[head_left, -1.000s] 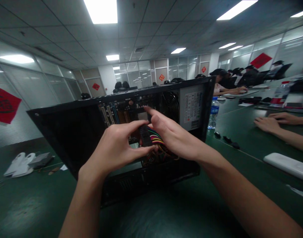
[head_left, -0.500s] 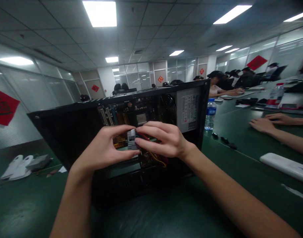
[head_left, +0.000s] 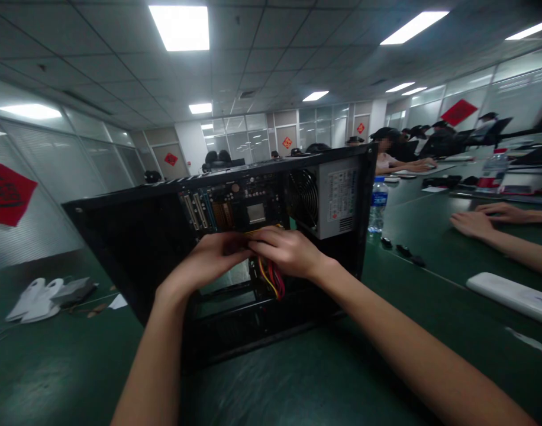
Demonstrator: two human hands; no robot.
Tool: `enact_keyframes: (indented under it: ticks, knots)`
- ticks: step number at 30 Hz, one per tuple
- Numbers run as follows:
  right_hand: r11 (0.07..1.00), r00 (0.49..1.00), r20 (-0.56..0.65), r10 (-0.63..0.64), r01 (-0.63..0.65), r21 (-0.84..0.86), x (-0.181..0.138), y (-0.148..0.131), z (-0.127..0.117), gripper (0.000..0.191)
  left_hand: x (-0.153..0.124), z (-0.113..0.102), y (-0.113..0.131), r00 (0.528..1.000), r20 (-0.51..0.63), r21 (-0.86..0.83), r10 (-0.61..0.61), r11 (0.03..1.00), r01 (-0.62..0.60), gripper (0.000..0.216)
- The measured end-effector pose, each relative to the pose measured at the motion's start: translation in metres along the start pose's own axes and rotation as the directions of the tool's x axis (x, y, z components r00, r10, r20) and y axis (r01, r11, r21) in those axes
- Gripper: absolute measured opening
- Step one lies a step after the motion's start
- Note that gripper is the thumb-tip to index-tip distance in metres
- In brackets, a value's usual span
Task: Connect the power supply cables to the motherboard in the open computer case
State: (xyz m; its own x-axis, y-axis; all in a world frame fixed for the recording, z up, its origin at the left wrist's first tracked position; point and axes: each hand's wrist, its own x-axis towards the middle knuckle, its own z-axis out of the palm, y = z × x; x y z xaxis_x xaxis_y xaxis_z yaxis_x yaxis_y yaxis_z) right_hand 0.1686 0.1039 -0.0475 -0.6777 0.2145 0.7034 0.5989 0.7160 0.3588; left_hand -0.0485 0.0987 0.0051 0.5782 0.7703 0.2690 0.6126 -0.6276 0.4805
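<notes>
A black computer case [head_left: 124,236] stands on its edge with its open side toward me. Its motherboard [head_left: 267,188] and grey power supply [head_left: 341,198] show inside. My right hand [head_left: 291,251] is closed at the middle of the case, pinching a multi-pin power connector now hidden behind the fingers. Red, yellow and black cables [head_left: 272,275] hang below the fingertips. My left hand [head_left: 204,260] meets it from the left, thumb against the right fingers. The left fingertips are curled at the same spot and mostly hidden, so what they grip does not show.
Beyond the case's right side stands a water bottle [head_left: 377,204]. Small black items [head_left: 408,254] and a white bar-shaped object [head_left: 510,296] lie to the right, near another person's hands [head_left: 479,222]. White objects and a grey box [head_left: 76,290] lie on the left of the green table [head_left: 271,390].
Both hands have closed in together and moved slightly up and deeper into the case. The pale connector, visible between them before, is now covered. The case appears shifted slightly right.
</notes>
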Motion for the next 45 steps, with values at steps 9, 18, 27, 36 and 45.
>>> enact_keyframes:
  ticks: [9, 18, 27, 36, 45]
  knots:
    - [0.964, 0.879, 0.395, 0.266, -0.237, -0.122, -0.002, 0.001, 0.012, 0.015, 0.021, 0.037, -0.017, 0.959, 0.238, 0.009, -0.152, 0.988, 0.154, 0.042]
    - [0.950, 0.826, 0.471, 0.310, -0.290, -0.116, -0.005, 0.004, 0.020, 0.018, 0.031, 0.051, -0.018, 0.926, 0.119, 0.198, -0.357, 0.923, 0.330, 0.037]
    - [0.949, 0.832, 0.462, 0.307, -0.303, -0.086, -0.007, 0.006, 0.017, 0.016, 0.033, 0.050, -0.014, 0.912, 0.049, 0.318, -0.408, 0.872, 0.373, 0.035]
    - [0.941, 0.851, 0.431, 0.300, -0.338, 0.010, -0.009, 0.009, 0.021, 0.013, 0.031, 0.055, 0.005, 0.906, -0.014, 0.445, -0.423, 0.809, 0.384, 0.037]
    - [0.949, 0.864, 0.399, 0.307, -0.312, -0.054, -0.013, 0.012, 0.027, 0.013, 0.033, 0.057, 0.012, 0.877, -0.107, 0.576, -0.468, 0.690, 0.438, 0.035]
